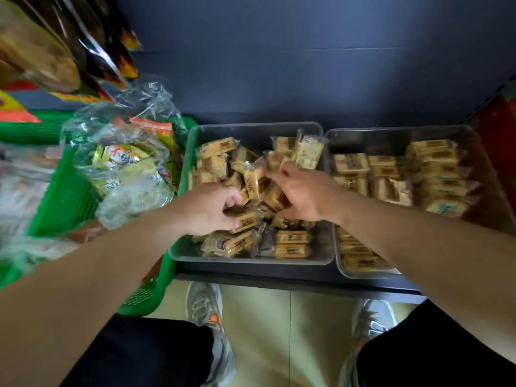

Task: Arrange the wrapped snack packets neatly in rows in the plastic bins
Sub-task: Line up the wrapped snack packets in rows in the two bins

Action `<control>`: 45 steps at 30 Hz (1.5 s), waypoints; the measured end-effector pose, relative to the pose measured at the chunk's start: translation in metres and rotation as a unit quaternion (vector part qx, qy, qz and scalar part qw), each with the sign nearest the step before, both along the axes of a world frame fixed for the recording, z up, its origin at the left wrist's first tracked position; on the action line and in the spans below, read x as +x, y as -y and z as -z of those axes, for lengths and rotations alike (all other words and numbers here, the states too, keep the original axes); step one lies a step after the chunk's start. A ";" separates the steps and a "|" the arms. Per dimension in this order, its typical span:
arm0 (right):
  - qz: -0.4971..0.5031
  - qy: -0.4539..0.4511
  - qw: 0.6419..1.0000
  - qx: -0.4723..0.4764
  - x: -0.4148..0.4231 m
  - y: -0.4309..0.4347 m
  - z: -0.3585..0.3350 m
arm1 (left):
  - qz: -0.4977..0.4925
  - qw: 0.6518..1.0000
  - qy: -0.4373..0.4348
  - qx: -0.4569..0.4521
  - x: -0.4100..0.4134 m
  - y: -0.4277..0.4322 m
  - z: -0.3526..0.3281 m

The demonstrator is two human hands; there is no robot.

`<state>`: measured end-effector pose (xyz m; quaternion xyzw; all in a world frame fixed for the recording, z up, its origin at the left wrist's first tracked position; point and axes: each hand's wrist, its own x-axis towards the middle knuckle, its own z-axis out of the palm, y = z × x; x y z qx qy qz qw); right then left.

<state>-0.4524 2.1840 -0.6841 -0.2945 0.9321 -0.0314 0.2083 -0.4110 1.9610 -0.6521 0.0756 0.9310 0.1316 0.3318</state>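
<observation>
- Dark blue wall backs the tabletop (251,275) in the head view; two clear plastic bins sit on it side by side, both within easy reach
- Right bin (391,131) holds snack packets (435,174) stacked in tidy rows, while the left bin (251,260) holds a loose heap (291,237), likely the part in hand
- Left hand (212,210) curls its fingers round a packet in the heap, seemingly to lift it free
- Right hand (304,194) pinches another packet above the pile, probably to turn it into line
- Green basket (64,202) of bagged snacks sits just beside the left bin
</observation>
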 end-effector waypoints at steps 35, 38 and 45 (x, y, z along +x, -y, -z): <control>0.127 -0.041 0.991 -0.026 -0.053 -0.042 -0.004 | -0.096 0.987 -0.100 0.083 -0.035 -0.019 -0.007; 0.121 -0.023 0.990 -0.063 -0.053 -0.038 -0.004 | -0.083 0.988 -0.107 0.073 -0.038 -0.035 -0.003; 0.123 0.137 0.961 -0.207 -0.048 -0.028 -0.009 | -0.097 0.981 -0.163 0.037 -0.045 -0.051 0.012</control>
